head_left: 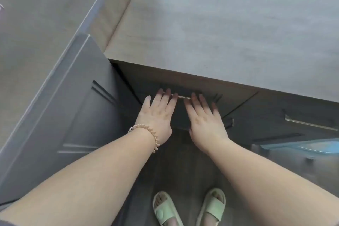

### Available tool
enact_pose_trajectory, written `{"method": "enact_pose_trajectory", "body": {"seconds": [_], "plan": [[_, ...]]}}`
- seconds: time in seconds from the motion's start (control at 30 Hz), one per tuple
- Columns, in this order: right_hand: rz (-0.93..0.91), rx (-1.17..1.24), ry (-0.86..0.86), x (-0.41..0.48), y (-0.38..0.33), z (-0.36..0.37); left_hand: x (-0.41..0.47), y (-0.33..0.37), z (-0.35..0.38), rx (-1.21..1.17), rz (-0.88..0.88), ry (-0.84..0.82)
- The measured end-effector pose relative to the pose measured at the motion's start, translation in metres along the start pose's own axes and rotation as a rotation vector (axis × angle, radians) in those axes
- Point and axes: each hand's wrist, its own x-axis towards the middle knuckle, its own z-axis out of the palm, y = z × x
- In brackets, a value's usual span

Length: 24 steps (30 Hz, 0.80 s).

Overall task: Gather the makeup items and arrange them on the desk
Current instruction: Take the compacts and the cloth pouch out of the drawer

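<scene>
A light wood desk top [229, 24] fills the upper right of the head view. Below its front edge is a dark drawer front [181, 115] with a thin metal handle [181, 96]. My left hand [157, 113] and my right hand [205, 117] lie flat against that drawer front, side by side, fingers straight and fingertips at the handle. Neither hand holds anything. A beaded bracelet [146, 130] is on my left wrist. No makeup item is in view.
A grey panelled cabinet side [60, 115] stands close on the left. A second drawer front with a long metal handle [310, 124] is at the right, above something blue [302, 147]. My feet in pale green slippers [189, 207] stand on dark floor.
</scene>
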Motion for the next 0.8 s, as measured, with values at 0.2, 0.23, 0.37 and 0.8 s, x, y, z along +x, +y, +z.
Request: {"method": "enact_pose_trajectory", "body": {"seconds": [0.2, 0.23, 0.37, 0.8], "plan": [[0.005, -0.055, 0.08, 0.009, 0.002, 0.023, 0.015, 0.004, 0.017, -0.041, -0.045, 0.07], [0.007, -0.055, 0.104, 0.009, 0.003, 0.025, 0.017, 0.006, 0.018, -0.038, -0.055, 0.08], [-0.012, -0.057, 0.136, 0.002, 0.001, 0.027, 0.013, 0.009, 0.02, -0.007, -0.072, 0.13], [-0.343, 0.019, 0.441, -0.07, 0.002, -0.027, -0.089, 0.005, 0.001, -0.086, 0.051, 0.348]]}}
